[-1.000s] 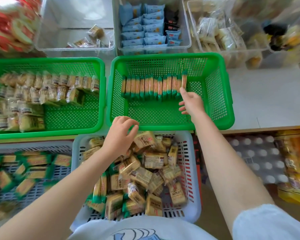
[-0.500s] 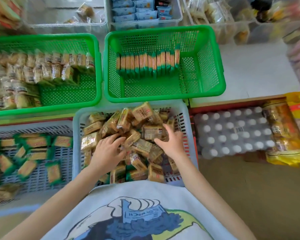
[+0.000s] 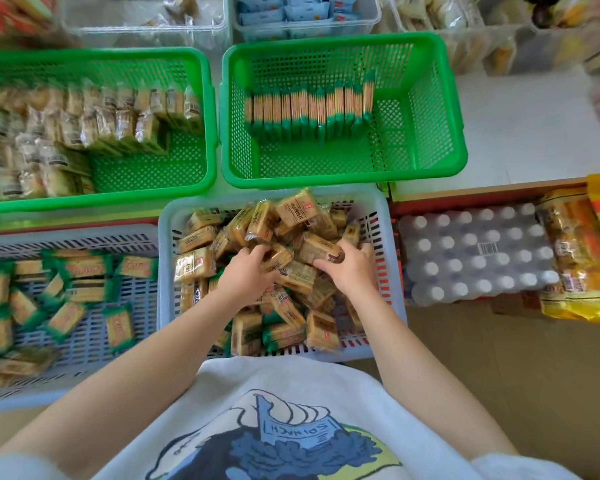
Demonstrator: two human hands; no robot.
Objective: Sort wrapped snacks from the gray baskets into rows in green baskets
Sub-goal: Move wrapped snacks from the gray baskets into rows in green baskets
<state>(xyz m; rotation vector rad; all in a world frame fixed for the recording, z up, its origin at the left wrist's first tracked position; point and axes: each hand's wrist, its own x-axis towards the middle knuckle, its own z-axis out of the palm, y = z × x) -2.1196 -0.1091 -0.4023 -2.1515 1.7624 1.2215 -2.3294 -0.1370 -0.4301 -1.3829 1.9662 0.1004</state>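
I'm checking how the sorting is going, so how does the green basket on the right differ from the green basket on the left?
The right green basket holds one row of green-ended packs standing on edge along its far wall; the left green basket holds several rows of clear-wrapped snacks. Most of the right basket's floor is bare, while the left basket's floor is largely covered. Both are the same green perforated plastic and sit side by side.

Fingertips buried, edges blurred

Fingers [image 3: 257, 252] of both hands sink among piled snack packs [image 3: 293, 211], tips hidden; the left green basket [image 3: 94, 57], beyond them, is motion-blurred and cut off.
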